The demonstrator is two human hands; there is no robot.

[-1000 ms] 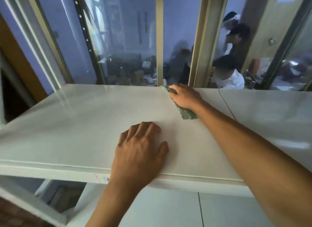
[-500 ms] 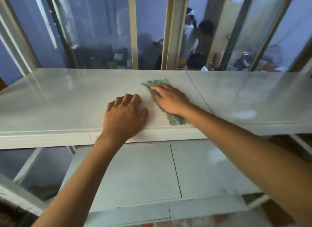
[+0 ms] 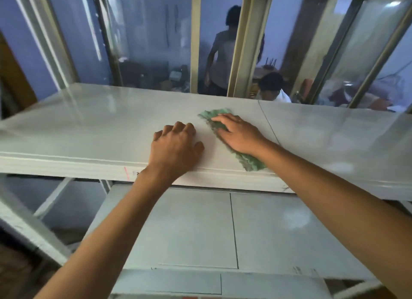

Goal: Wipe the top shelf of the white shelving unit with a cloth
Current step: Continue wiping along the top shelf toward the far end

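The white top shelf (image 3: 89, 125) runs across the view, glossy, with a seam right of centre. A green cloth (image 3: 249, 161) lies on it near the front edge, stretching back toward the middle. My right hand (image 3: 239, 134) presses flat on the cloth, covering its middle part. My left hand (image 3: 176, 147) rests palm down on the bare shelf just left of the cloth, fingers curled a little, holding nothing.
A lower white shelf (image 3: 189, 227) shows beneath the front edge. Directly behind the top shelf stands a glass partition with metal frames (image 3: 239, 42). Two people are seen through the glass. A slanted white frame bar (image 3: 29, 229) sits at lower left.
My right hand has drawn the cloth from the back edge of the shelf toward the front. The left hand stayed planted on the shelf. My head pulled back, showing the lower shelf.
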